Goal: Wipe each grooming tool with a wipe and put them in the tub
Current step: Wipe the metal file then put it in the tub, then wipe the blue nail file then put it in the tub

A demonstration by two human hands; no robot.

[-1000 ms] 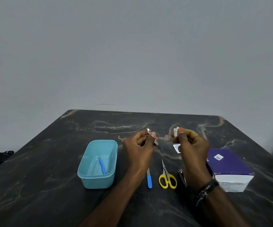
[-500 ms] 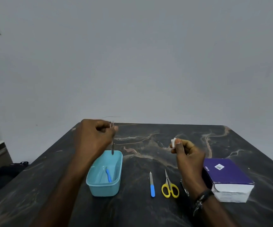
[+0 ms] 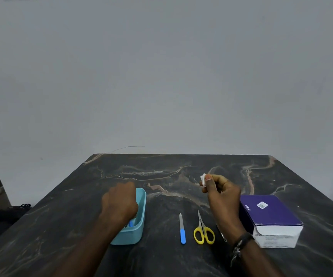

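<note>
Right wrist: a dark band (image 3: 241, 239) sits on it, at 5 o'clock from table centre.
Clipper: a thin metal tool (image 3: 223, 235), mostly hidden by my right forearm, lies just right of the scissors; I take it for a nail clipper but cannot be sure.
Scissors: yellow handles (image 3: 204, 233), flat on the table (image 3: 181, 168) at 6 o'clock, blades pointing to 12.
File: blue handle (image 3: 182, 229), flat, just left of the scissors and parallel to them, apart from both scissors and tub.
Tub: light blue (image 3: 139, 222), at 7 o'clock, well left of the file. Inside, a blue-handled tool (image 3: 130, 223) shows at the near end; a sliver of metal beside it is too small to identify.
Left hand: mine (image 3: 120, 201), reaching down into the tub, back of hand up, fingers curled under and hidden. Whether they hold anything I cannot tell.
Box: purple top, white front (image 3: 271, 216), at 4 o'clock, just right of my right forearm.
Right hand: mine (image 3: 220, 193), raised above the table at about 2 o'clock from the scissors, thumb and fingers pinching a small white wipe (image 3: 203, 177) that sticks out at the top.
Wall: plain grey (image 3: 165, 76) beyond the far table edge at 12.
</note>
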